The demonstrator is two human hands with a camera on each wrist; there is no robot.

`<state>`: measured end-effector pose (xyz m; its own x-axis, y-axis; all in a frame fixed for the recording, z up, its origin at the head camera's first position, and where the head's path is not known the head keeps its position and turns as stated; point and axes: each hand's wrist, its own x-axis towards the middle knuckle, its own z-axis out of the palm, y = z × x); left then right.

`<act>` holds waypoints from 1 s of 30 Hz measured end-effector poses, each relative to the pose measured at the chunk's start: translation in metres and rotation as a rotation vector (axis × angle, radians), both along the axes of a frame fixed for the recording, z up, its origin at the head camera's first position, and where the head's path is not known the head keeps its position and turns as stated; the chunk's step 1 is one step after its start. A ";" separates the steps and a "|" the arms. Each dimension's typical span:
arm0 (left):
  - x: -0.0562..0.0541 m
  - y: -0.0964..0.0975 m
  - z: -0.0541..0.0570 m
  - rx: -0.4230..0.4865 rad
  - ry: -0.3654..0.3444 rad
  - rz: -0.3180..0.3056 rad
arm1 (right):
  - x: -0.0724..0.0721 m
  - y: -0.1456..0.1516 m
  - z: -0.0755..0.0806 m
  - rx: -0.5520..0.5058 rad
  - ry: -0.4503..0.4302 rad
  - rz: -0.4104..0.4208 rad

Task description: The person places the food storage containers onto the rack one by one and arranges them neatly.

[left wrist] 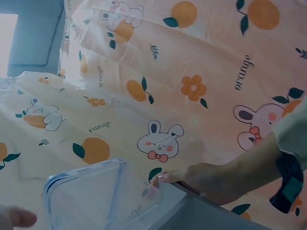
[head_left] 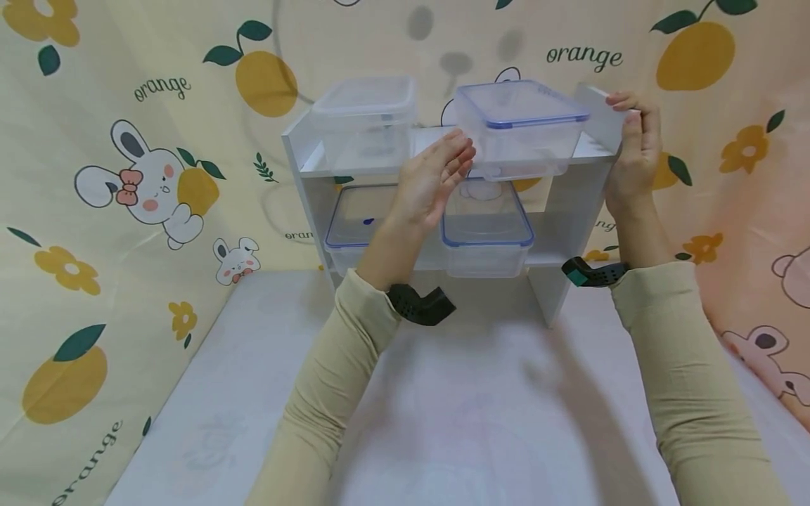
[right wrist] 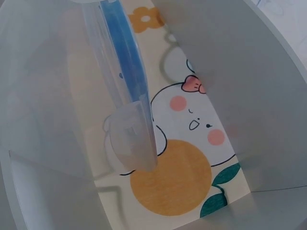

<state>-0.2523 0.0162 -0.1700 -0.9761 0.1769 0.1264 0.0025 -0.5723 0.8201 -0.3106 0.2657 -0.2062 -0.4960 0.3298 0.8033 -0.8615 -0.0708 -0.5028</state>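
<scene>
My left hand (head_left: 436, 176) is at the left side of a clear plastic container (head_left: 528, 144) with a blue-rimmed lid, fingers extended along its wall. That container sits on the top right of a white shelf (head_left: 582, 242) and juts past its front edge. At the shelf's right side panel, my right hand (head_left: 635, 151) grips the upper edge, fingers over the top and thumb in front. The left wrist view shows the left thumb (left wrist: 21, 216) near the container's lid (left wrist: 81, 196), and the right hand (left wrist: 208, 182) on the panel.
Another clear container (head_left: 367, 126) stands on the top left. Below are two blue-rimmed containers, one (head_left: 487, 221) at the right and one (head_left: 354, 218) partly behind my left forearm. The shelf stands on a white-covered table (head_left: 443, 407) before a printed cloth (head_left: 190, 42).
</scene>
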 end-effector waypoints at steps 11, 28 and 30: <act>0.020 0.005 -0.015 -0.129 0.167 0.068 | 0.000 0.001 0.000 -0.022 -0.013 0.008; 0.037 0.020 -0.040 -1.063 1.231 0.789 | 0.002 0.001 0.000 -0.012 -0.029 -0.003; 0.035 0.023 -0.042 -1.163 1.326 0.905 | 0.001 0.001 0.001 -0.008 -0.029 -0.003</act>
<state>-0.2169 0.0390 -0.2116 -0.2206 0.2899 0.9313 0.7494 0.6615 -0.0284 -0.3094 0.2668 -0.2055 -0.5177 0.3380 0.7860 -0.8470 -0.0724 -0.5267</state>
